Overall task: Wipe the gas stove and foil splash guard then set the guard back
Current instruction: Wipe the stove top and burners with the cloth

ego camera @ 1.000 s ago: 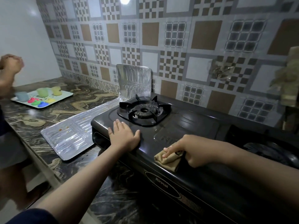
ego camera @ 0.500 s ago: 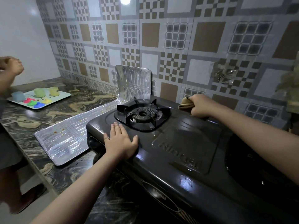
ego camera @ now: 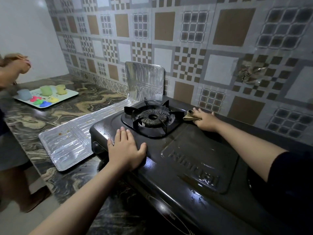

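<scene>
A black gas stove [ego camera: 194, 160] stands on the marble counter, its left burner [ego camera: 151, 117] with a black grate. My left hand [ego camera: 126, 150] lies flat, fingers apart, on the stove's front left corner. My right hand [ego camera: 204, 120] presses a tan cloth [ego camera: 190, 116] onto the stove's back edge, just right of the burner. The foil splash guard [ego camera: 71, 141] lies flat on the counter left of the stove, with brown crumbs on it. Its far panel [ego camera: 145, 80] stands upright against the tiled wall.
A white tray [ego camera: 67, 97] with coloured dough lumps sits at the far left of the counter [ego camera: 33, 119]. Another person's hand [ego camera: 17, 65] and legs are at the left edge. The patterned tile wall runs close behind the stove.
My right hand with the cloth went from the stove's front edge to its back edge, then slid slightly left toward the burner. My left hand stayed in place.
</scene>
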